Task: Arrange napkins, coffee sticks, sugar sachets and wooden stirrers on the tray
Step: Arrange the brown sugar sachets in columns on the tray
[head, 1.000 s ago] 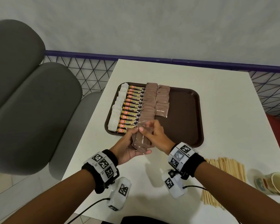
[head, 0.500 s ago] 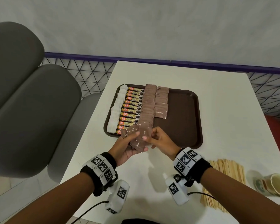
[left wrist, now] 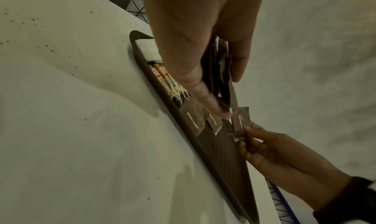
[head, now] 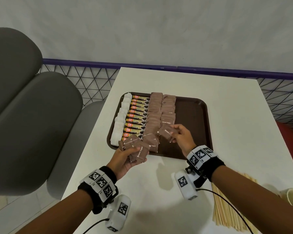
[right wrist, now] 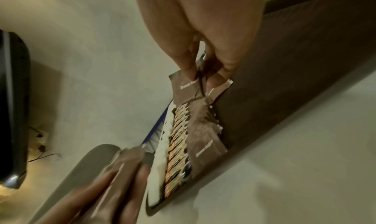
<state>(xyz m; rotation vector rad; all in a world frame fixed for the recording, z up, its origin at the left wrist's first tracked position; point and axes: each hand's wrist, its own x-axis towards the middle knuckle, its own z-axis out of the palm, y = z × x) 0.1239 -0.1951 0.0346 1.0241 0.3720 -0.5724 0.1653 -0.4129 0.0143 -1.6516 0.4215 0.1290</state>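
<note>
The person is wearing a black wristband [head: 108,173] on the left forearm, just behind the left hand [head: 123,159], and over it is sitting a white band of square black-and-white markers [head: 101,182]. A white, rounded camera pod [head: 119,211] carrying its own square marker is hanging under that wrist, with a thin black cable [head: 93,225] trailing from it. The right wrist, behind the right hand [head: 181,135], is wearing the same kit: black wristband [head: 216,168], white marker band [head: 200,155], white pod [head: 184,184] on a black bracket, and a black cable [head: 227,201]. Both forearms are showing bare, without sleeves.
</note>
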